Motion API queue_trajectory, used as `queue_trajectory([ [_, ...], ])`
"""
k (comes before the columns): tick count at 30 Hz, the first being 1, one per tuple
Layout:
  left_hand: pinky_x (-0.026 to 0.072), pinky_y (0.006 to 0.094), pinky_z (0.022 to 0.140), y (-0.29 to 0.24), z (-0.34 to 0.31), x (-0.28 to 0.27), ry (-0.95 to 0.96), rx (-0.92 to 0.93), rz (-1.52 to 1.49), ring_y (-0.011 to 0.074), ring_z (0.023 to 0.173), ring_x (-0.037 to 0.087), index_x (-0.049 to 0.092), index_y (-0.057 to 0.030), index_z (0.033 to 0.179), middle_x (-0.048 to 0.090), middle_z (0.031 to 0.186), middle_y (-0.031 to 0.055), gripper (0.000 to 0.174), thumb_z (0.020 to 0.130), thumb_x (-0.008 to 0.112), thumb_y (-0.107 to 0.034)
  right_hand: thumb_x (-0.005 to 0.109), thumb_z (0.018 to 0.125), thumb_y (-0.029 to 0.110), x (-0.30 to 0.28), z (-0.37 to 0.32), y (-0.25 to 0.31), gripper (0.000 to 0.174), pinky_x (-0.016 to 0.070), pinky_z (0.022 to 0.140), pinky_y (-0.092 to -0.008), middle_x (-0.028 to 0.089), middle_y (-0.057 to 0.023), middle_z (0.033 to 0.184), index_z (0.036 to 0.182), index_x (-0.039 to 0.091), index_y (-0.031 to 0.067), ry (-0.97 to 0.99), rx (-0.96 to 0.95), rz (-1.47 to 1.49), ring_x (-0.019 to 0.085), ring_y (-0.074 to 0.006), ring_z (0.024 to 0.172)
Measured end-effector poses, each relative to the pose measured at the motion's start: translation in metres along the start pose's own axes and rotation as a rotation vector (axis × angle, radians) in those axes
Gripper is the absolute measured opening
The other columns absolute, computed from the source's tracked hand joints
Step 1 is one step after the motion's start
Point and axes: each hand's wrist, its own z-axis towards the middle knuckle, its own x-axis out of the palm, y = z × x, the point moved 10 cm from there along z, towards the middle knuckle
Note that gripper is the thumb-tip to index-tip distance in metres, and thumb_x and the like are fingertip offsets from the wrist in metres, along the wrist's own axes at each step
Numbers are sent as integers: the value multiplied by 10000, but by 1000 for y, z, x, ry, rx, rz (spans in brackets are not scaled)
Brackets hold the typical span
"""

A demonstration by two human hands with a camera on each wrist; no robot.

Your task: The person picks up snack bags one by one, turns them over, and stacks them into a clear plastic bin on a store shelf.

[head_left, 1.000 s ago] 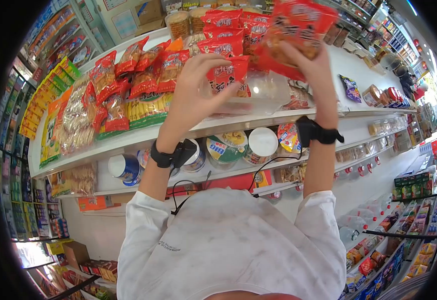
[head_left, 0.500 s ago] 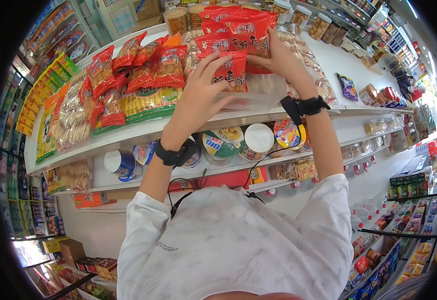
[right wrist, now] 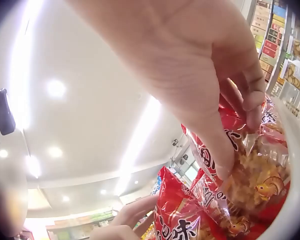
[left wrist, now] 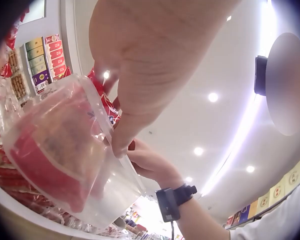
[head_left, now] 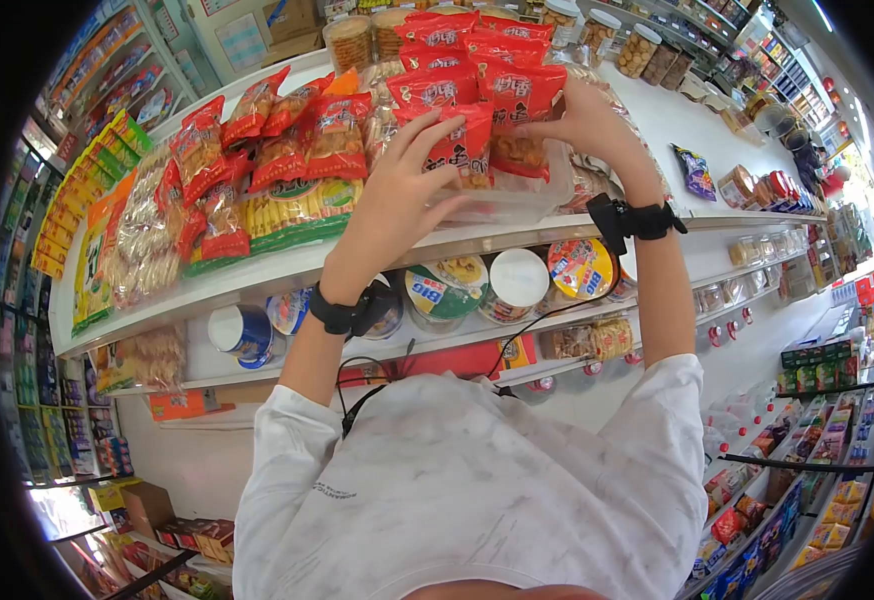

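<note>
A clear plastic box point(head_left: 560, 190) on the white shelf holds red-topped snack bags in two upright rows. My right hand point(head_left: 602, 135) pinches the front right snack bag point(head_left: 520, 115) by its side, which stands inside the box. In the right wrist view the thumb point(right wrist: 217, 155) lies across that bag's front, its fingers behind. My left hand point(head_left: 412, 180) rests at the front left snack bag point(head_left: 457, 145), its fingers spread loosely along the bag's left side. From the left wrist view, the left thumb point(left wrist: 122, 137) meets the rim of the box.
Loose red snack bags point(head_left: 337, 135) are heaped to the left on yellow and green packs point(head_left: 297, 210). Behind stand jars of biscuits point(head_left: 347, 45), and a purple bag point(head_left: 695, 172) lies to the right. Instant noodle tubs point(head_left: 447, 290) fill the shelf below.
My right hand has brought a snack bag from the upper right down into the front right of the box. The left hand has stayed by the front left bag.
</note>
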Motion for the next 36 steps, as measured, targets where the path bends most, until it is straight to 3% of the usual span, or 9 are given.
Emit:
queue_trajectory([
  [6, 394, 516, 1175, 1, -1, 1, 14, -1, -19, 373, 1466, 390, 643, -24, 848, 483, 1561, 101, 217, 813, 824, -139, 917, 768, 357, -4, 14, -17, 581, 548, 719, -344, 758, -101, 988, 1174, 686, 12, -160, -64, -62, 694, -188, 817],
  [12, 395, 510, 1174, 1, 1, 3, 34, 2, -27, 375, 1472, 384, 641, -25, 850, 479, 1570, 101, 217, 820, 817, -148, 903, 794, 379, 11, 5, -17, 616, 555, 734, -332, 751, -145, 959, 1188, 651, -21, 116, 277, 112, 739, -215, 829],
  [15, 396, 507, 1172, 4, 1, 2, 23, -8, -38, 372, 1475, 385, 641, -28, 847, 477, 1573, 99, 213, 818, 817, -145, 883, 821, 288, 12, 7, -19, 684, 577, 735, -351, 745, -145, 923, 1340, 527, 22, 15, 102, 392, 750, -242, 846],
  [18, 399, 501, 1170, 3, -1, 0, 4, -18, -53, 362, 1479, 389, 642, -34, 840, 479, 1571, 95, 203, 814, 817, -133, 870, 842, 266, -7, 4, -21, 700, 579, 769, -364, 749, -188, 905, 1327, 466, -36, -155, 122, 19, 759, -234, 807],
  [27, 410, 494, 1161, 5, -2, 2, 4, -22, -59, 354, 1486, 380, 638, -29, 847, 474, 1576, 85, 217, 821, 819, -145, 885, 818, 236, 15, 19, -43, 678, 592, 771, -381, 736, -177, 1068, 1293, 481, -31, -17, 41, 86, 757, -219, 883],
  [30, 403, 494, 1168, 6, -2, 3, 17, -28, -57, 353, 1488, 376, 642, -33, 843, 468, 1582, 78, 215, 819, 822, -148, 888, 820, 335, 17, 6, -36, 745, 601, 770, -365, 694, -187, 1202, 1350, 498, -13, 157, 216, 171, 738, -224, 968],
  [33, 388, 498, 1178, 9, -3, 3, 19, -52, -96, 353, 1491, 371, 643, -36, 842, 464, 1585, 74, 213, 822, 821, -151, 878, 793, 503, -25, 4, -21, 888, 611, 798, -335, 713, -213, 1131, 1381, 503, -47, -45, 118, -117, 744, -285, 1011],
  [34, 385, 500, 1180, 9, -3, 2, 13, -50, -94, 353, 1492, 371, 644, -38, 843, 462, 1587, 74, 211, 823, 820, -152, 819, 813, 606, -37, 0, -9, 995, 609, 805, -351, 680, -247, 1234, 1452, 478, -77, -130, 176, 58, 732, -288, 1038],
  [36, 379, 502, 1183, 8, -3, 3, 20, -40, -92, 351, 1494, 369, 644, -40, 847, 459, 1590, 74, 208, 826, 818, -153, 818, 816, 603, -47, 19, -21, 1002, 606, 812, -348, 663, -253, 1278, 1470, 463, -69, -252, 79, 74, 722, -278, 1052],
])
